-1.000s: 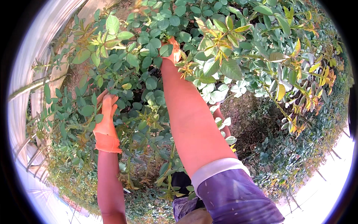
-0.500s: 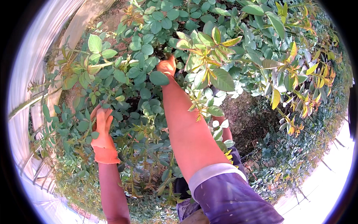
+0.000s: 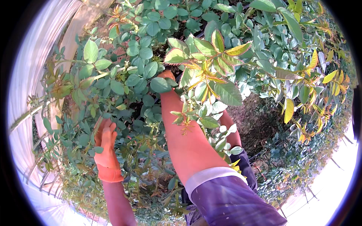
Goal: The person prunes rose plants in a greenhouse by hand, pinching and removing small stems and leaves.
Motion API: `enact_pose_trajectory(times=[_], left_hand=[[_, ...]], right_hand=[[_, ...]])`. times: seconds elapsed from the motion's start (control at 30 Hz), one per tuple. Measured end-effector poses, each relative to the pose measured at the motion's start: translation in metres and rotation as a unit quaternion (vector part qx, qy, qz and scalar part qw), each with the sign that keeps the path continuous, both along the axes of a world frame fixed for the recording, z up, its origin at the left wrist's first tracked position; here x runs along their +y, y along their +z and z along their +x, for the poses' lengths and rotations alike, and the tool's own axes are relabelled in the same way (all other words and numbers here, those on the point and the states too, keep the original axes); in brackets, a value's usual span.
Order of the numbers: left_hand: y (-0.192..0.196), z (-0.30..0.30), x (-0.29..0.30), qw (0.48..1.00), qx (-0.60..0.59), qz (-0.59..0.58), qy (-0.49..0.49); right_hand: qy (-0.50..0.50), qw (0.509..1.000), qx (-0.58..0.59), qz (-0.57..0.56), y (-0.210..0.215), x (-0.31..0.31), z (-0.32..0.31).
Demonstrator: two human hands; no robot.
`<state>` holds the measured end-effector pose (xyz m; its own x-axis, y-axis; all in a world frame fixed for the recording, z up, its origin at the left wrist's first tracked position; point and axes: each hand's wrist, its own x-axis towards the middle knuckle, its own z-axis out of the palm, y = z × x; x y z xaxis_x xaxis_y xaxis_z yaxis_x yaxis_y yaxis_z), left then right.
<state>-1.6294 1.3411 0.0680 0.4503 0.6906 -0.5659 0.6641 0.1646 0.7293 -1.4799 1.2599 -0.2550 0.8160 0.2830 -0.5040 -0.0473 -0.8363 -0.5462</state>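
Rose bush (image 3: 151,75) fills the frame's upper half — gloved left hand (image 3: 106,145), fingers together, rests among lower-left leaves; right hand (image 3: 166,75) reaches centre, fingers hidden — cannot tell.

Bare brown soil (image 3: 260,124) shows between the plants at the right of centre. Low green ground cover (image 3: 301,165) spreads toward the lower right, meeting a pale, sunlit pavement (image 3: 332,188). Along the left edge runs a white wall (image 3: 34,75), with dry grass (image 3: 75,196) at its foot.
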Motion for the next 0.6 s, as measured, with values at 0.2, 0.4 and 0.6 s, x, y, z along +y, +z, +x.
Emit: enact_pose_trajectory(times=[0.2,0.4,0.6], left_hand=[[0.038,-0.013,-0.006,0.999,-0.029,-0.029,-0.02],[0.072,-0.063,-0.018,0.992,-0.117,-0.04,-0.021],[0.084,-0.123,-0.022,0.988,-0.151,-0.042,-0.004]], right_hand=[[0.093,0.994,-0.051,-0.027,0.001,-0.006,-0.001],[0.229,0.967,-0.096,-0.064,-0.004,-0.003,0.012],[0.317,0.935,-0.111,-0.113,-0.017,-0.01,0.027]])
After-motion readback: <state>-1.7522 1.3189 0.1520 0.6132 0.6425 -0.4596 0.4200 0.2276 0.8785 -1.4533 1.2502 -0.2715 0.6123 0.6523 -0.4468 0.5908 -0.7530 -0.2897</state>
